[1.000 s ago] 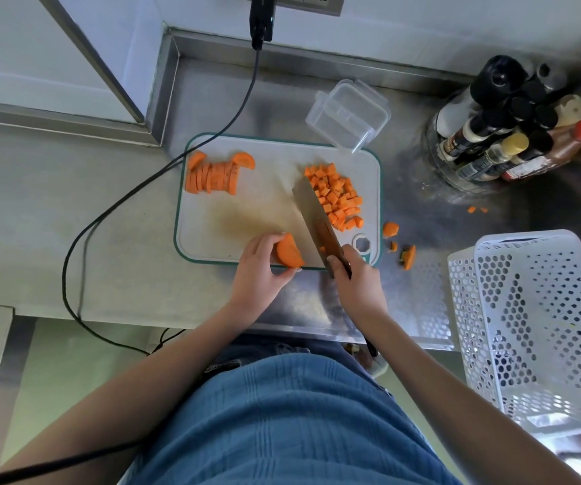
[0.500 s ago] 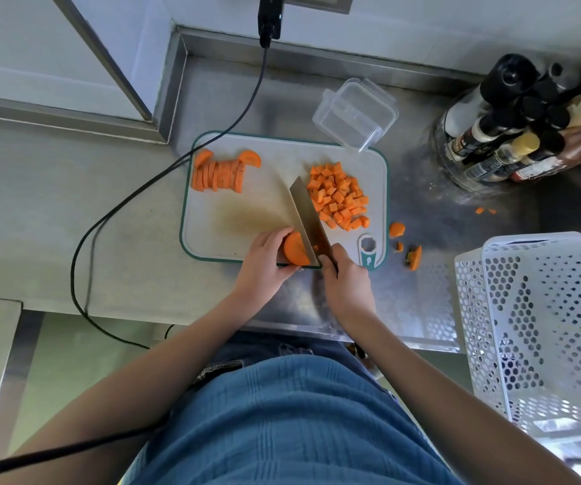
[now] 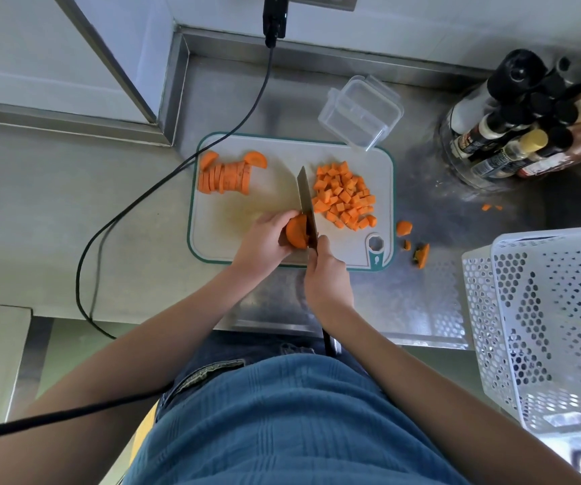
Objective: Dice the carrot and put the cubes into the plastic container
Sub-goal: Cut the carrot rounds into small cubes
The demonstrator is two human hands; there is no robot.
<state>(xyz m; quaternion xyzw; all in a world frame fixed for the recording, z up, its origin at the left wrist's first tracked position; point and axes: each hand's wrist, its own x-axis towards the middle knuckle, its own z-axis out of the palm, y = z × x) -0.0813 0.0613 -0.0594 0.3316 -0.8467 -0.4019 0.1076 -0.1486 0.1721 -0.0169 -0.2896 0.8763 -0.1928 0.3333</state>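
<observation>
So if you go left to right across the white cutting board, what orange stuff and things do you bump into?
Row of orange carrot half-slices → steel knife blade → pile of orange carrot cubes → stray carrot bits on the steel counter → white perforated plastic basket.

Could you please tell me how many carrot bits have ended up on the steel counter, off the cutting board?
5, perhaps more hidden. Three lie just right of the cutting board: a larger piece, a tiny piece, a dark-edged piece. Two small scraps lie below the bottles.

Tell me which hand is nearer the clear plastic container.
Right. The right hand grips the knife below the clear plastic container; the left hand holds a carrot piece farther left.
</observation>
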